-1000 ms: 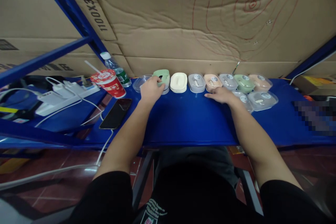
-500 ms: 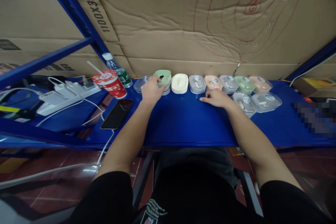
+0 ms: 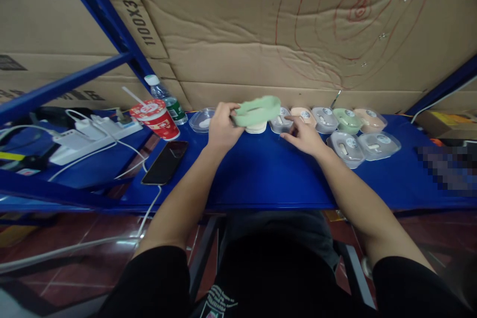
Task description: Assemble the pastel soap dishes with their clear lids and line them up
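My left hand (image 3: pixel 224 129) is closed on the left end of a light green plastic piece (image 3: pixel 256 111). The piece is tilted, with a long dark opening or recess in it, and is slightly blurred. It hangs over a cream container (image 3: pixel 255 128), hiding most of it. My right hand (image 3: pixel 303 135) holds nothing; thumb and forefinger are apart, just in front of a grey container with a clear cover (image 3: pixel 280 121). Behind it sits a peach container (image 3: pixel 302 115). A clear plastic cover (image 3: pixel 201 120) lies left of my left hand.
More covered containers stand to the right: grey (image 3: pixel 325 119), green (image 3: pixel 347 119) and peach (image 3: pixel 370 119), with two grey ones (image 3: pixel 347 148) in front. At left are a red cup with a straw (image 3: pixel 158 120), a water bottle (image 3: pixel 173 104), a phone (image 3: pixel 166 161) and a power strip (image 3: pixel 97 136).
My left hand has lifted the green piece and carried it right, over the cream container. My right hand has shifted slightly up and left, parting its thumb and forefinger.
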`<state>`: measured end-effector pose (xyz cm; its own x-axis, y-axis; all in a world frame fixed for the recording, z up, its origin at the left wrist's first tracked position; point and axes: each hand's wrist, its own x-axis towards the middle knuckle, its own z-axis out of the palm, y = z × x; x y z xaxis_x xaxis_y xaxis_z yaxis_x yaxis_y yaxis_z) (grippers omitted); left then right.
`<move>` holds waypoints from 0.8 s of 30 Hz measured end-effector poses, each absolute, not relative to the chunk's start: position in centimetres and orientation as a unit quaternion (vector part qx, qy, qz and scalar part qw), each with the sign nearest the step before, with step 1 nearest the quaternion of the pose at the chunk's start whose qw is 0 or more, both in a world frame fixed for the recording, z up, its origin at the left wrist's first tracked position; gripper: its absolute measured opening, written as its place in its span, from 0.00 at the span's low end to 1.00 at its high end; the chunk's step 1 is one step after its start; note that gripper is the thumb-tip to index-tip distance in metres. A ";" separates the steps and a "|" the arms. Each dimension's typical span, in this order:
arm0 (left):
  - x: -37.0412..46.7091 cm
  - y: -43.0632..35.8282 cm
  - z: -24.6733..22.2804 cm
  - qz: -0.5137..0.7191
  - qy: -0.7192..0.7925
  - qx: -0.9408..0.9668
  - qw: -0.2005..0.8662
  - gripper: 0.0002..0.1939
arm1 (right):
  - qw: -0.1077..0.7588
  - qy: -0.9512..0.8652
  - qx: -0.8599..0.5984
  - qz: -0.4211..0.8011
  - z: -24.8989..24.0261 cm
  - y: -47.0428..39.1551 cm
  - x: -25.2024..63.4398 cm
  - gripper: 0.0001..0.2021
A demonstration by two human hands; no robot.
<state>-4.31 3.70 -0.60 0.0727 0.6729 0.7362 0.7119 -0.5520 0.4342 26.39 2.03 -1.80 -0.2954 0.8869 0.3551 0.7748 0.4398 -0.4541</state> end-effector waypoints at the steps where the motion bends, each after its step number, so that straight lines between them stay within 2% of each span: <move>1: -3.9 3.3 -0.7 -0.469 -0.461 -0.753 0.002 0.25 | 0.309 -0.797 -0.510 0.100 -1.8 1.9 26.3 0.37; 3: -3.2 2.5 -0.7 -0.423 -0.451 -0.785 -0.030 0.26 | 0.334 -0.798 -0.492 0.098 -1.7 1.7 26.2 0.40; 7: -2.3 1.6 -0.5 -0.345 -0.468 -0.812 -0.058 0.28 | 0.299 -0.816 -0.487 0.089 -1.3 1.3 26.1 0.29; 11: -2.3 2.1 -0.5 -0.278 -0.490 -0.824 -0.060 0.28 | 0.205 -0.815 -0.536 0.084 -1.0 1.3 25.8 0.33; 15: -2.4 2.8 -0.9 -0.216 -0.512 -0.830 -0.055 0.27 | 0.043 -0.815 -0.560 0.143 -0.9 1.5 25.5 0.37; 18: -2.8 3.0 -0.8 -0.233 -0.527 -0.816 -0.044 0.25 | -0.046 -0.801 -0.573 0.170 -0.8 1.6 25.3 0.37; 24: -5.8 4.3 0.2 -0.310 -0.603 -0.735 -0.003 0.21 | -0.060 -0.801 -0.578 0.143 -0.4 1.2 25.2 0.37</move>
<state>-5.79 4.32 0.19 0.0811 0.8879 0.4528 0.8842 -0.2738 0.3785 25.16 1.17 -0.42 -0.3246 0.9090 -0.2614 0.9434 0.2911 -0.1589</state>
